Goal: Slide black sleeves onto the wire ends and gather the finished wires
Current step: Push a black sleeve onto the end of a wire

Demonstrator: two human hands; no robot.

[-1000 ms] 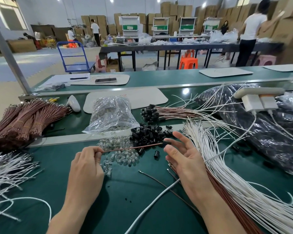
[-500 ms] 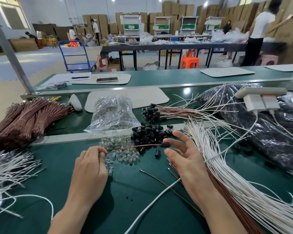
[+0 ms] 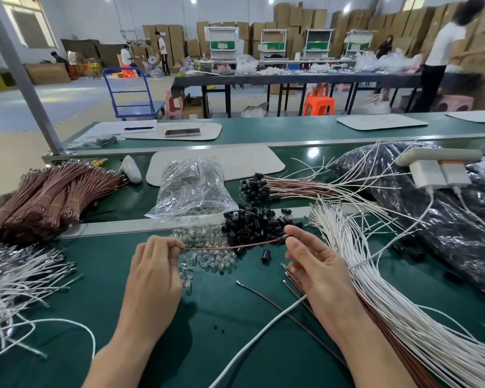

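My left hand pinches one end of a thin brown wire stretched above the green table. A black sleeve sits on the wire's other end, held between the thumb and fingers of my right hand. Just behind lies a pile of loose black sleeves, and one stray sleeve sits alone on the mat. Farther back, a gathered bunch of sleeved brown wires lies with its black ends to the left. Loose brown wires lie under my right hand.
Small glass bulbs are scattered between my hands; a clear bag of them stands behind. Bundled brown wires lie at left, white wires fan at right, more white wires at far left. A power strip rests on black bags.
A black sleeve went onto the wire's right end, and my right hand's thumb and fingers closed on it. Both hands lifted the wire slightly; my left hand kept its pinch.
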